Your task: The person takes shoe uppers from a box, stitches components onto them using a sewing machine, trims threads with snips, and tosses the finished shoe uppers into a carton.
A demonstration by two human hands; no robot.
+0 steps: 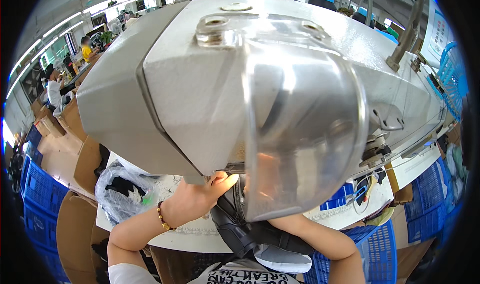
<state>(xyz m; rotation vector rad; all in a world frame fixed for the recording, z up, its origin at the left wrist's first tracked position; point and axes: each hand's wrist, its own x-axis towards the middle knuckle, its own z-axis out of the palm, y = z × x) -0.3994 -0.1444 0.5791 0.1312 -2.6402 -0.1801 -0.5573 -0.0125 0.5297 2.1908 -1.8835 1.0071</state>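
A large pale sewing machine head (200,94) fills the middle of the view, with a clear curved plastic guard (305,129) on its front. Under it lies a black, bag-like workpiece (227,224) with straps and a grey panel (282,258), hanging over the near table edge toward my body. My left hand (200,196), a beaded bracelet on its wrist, pinches the workpiece's upper end just below the machine head. Behind the guard, my right hand (269,176) shows only as a blurred shape beside the workpiece; its fingers cannot be made out.
On the white table (195,239), a clear plastic bag (122,189) with dark pieces lies left. A blue tray (337,196) and scissors (370,188) sit right. Blue crates (42,204) and cardboard boxes (77,234) stand around. Two people work far left; a blue fan (452,79) is right.
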